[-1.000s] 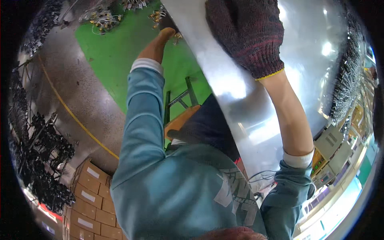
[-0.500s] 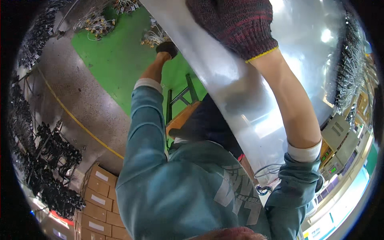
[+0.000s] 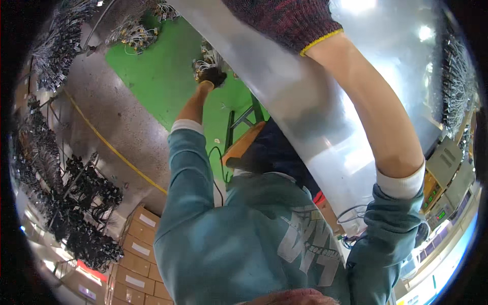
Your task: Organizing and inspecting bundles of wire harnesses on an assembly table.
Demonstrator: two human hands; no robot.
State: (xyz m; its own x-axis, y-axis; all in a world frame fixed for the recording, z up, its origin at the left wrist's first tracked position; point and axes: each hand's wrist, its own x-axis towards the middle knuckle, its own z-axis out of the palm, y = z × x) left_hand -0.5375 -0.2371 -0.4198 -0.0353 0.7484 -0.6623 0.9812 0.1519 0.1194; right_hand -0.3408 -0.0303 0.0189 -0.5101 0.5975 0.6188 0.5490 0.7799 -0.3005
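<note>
My left hand (image 3: pixel 213 78), in a dark knit glove, is stretched out beyond the left edge of the metal tabletop (image 3: pixel 325 127). Its fingers close at the lower end of a bundle of white cables (image 3: pixel 207 62) with small yellowish connectors; the exact grip is partly hidden. Over the tabletop reaches my right hand (image 3: pixel 292 25), in a dark red-and-black knit glove with a yellow cuff. The upper picture edge cuts off its fingers, so what they touch is out of sight.
More cable bundles (image 3: pixel 140 38) are at the far left above the green floor (image 3: pixel 152 76). Racks of black cables (image 3: pixel 84 208) stand left, above stacked cartons (image 3: pixel 137 249). A stool (image 3: pixel 246 142) is near my lap. At right are grey instruments (image 3: pixel 445 160) and hanging cables (image 3: pixel 455 81).
The view has shifted, moving the surroundings rightward in the picture. My left hand and the cable bundle beside it have come lower and nearer. The right hand has slid further past the upper edge.
</note>
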